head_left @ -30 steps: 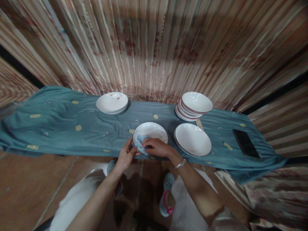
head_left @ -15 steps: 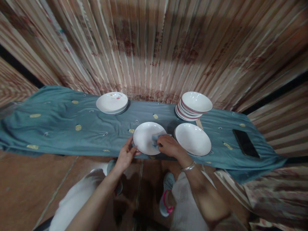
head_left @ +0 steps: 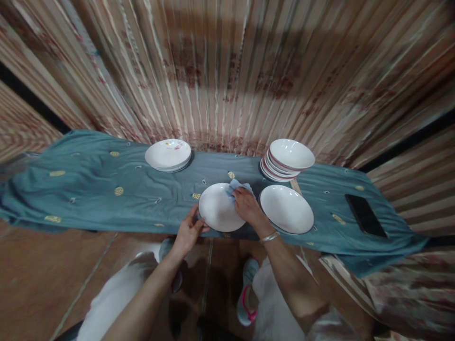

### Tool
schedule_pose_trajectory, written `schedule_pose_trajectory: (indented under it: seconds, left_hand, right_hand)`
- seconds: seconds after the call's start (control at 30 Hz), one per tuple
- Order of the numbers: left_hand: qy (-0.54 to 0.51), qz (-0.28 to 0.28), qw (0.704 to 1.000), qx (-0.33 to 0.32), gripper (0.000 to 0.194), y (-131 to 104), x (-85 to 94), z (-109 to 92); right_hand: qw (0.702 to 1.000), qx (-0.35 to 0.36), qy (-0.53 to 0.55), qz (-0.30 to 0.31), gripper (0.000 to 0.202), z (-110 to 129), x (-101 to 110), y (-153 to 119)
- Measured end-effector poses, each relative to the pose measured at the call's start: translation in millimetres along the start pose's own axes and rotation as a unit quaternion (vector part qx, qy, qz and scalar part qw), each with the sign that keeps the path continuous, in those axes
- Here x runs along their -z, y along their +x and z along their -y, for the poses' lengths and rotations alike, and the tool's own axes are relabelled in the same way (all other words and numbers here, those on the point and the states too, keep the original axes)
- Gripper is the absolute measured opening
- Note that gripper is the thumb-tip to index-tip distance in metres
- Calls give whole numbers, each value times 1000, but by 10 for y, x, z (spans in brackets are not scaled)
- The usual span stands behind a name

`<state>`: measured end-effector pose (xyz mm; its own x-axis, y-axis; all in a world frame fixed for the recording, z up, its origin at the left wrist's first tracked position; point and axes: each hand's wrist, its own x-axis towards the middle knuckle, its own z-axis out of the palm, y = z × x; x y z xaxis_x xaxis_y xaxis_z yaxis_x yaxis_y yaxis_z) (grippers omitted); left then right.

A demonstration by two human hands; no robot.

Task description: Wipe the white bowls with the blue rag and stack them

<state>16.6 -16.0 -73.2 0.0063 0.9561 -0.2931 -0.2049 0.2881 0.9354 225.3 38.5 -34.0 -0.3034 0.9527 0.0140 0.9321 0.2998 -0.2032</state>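
Note:
A white plate (head_left: 216, 210) is at the front edge of the table, in the middle of the view. My left hand (head_left: 189, 230) grips its left rim, thumb on top and fingers at the side and underneath. Bunched in my right hand (head_left: 245, 203) is a light blue cloth (head_left: 235, 185), pressed on the plate's upper right rim. The cloth partly hides that rim. Just right of my right hand stands another white plate (head_left: 286, 208), which seems to lie on at least one more.
A stack of white bowls with red bands (head_left: 289, 156) stands at the back right, a stack of flowered plates (head_left: 168, 154) at the back left. A black phone (head_left: 365, 215) lies far right on the green-blue tablecloth (head_left: 88, 189). A striped curtain (head_left: 213, 71) hangs behind.
My right hand has moved the cloth from the plate's right middle up to its upper right rim. My left hand keeps its hold on the left rim. The view has shifted slightly.

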Motion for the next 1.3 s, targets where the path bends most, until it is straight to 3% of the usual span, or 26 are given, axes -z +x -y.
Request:
schedule_pose_trajectory:
  seconds: [0.37,0.63,0.87,1.03,1.3]
  left_hand:
    - [-16,-7,1000,7,73,0,-4,35]
    - [-22,6,1000,3,71,3,-4,32]
    - [-16,-3,1000,10,64,-10,-24,-9]
    - [-6,0,1000,-9,59,-5,-13,6]
    - [-29,6,1000,5,67,-7,-25,-22]
  right_hand:
    - [985,33,166,-36,45,110,-227,265]
    - [943,113,308,-52,46,269,-441,355]
    - [914,154,376,9,36,394,-399,236]
    - [918,146,360,81,24,392,-279,101]
    - [931,141,286,176,16,304,-51,-29]
